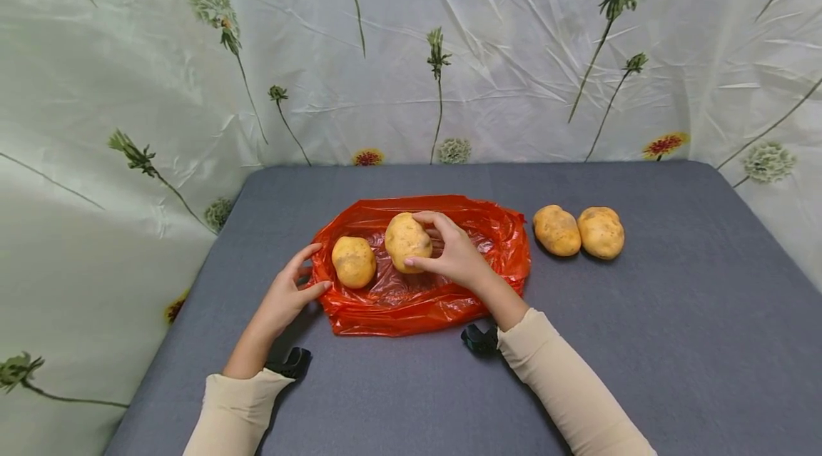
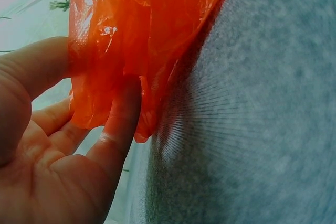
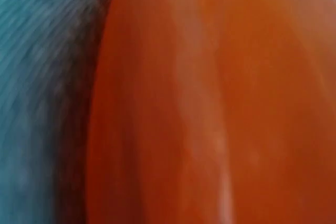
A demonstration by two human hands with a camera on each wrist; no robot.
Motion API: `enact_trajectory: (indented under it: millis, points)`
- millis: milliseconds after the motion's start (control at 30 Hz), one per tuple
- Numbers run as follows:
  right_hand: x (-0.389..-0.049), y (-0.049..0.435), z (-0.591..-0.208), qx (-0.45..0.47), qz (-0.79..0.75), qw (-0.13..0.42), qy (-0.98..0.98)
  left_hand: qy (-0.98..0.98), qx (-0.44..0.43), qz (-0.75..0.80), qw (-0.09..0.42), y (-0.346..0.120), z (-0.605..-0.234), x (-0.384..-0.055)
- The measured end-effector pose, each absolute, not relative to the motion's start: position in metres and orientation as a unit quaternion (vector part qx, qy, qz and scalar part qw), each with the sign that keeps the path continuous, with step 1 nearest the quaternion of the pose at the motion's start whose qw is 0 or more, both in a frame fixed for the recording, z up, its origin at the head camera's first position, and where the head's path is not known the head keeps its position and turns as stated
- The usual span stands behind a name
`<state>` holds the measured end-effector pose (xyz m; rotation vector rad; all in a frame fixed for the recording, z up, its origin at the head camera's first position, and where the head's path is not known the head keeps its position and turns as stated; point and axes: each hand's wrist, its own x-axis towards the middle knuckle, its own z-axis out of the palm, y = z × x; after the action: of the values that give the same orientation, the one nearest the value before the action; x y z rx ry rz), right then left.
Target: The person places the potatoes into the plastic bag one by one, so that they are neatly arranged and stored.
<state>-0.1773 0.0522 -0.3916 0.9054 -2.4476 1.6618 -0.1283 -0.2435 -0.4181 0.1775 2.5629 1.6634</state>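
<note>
A red plastic bag [image 1: 411, 320] lies spread open on the table. Inside its left part sits one potato [image 1: 354, 262]. My right hand [image 1: 452, 252] grips a second potato [image 1: 407, 242] between thumb and fingers, over the middle of the bag. At the bag's left edge, my left hand [image 1: 290, 292] holds the rim, thumb and fingers apart. The left wrist view shows fingers [image 2: 123, 114] against the thin, see-through plastic [image 2: 142, 19]. Blurred red plastic [image 3: 210, 103] fills most of the right wrist view, which hides the right hand there.
Two more potatoes, one [image 1: 556, 230] beside the other [image 1: 601, 232], lie on the grey table [image 1: 642, 342] just right of the bag. Behind the table hangs a pale curtain [image 1: 385, 99] printed with flowers. A black strap device [image 1: 480, 339] sits under each wrist.
</note>
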Motion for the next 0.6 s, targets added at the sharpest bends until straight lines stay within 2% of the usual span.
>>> enact_trajectory:
  millis: [433,600]
  points:
    - [-0.194,0.029,-0.410,0.245,0.553,-0.096,-0.790,0.833,0.061,0.547,0.048,-0.234,-0.394,-0.118]
    - [-0.195,0.026,-0.413,0.246,0.548,-0.114,-0.791,0.833,0.063,0.547,0.048,-0.233,-0.394,-0.119]
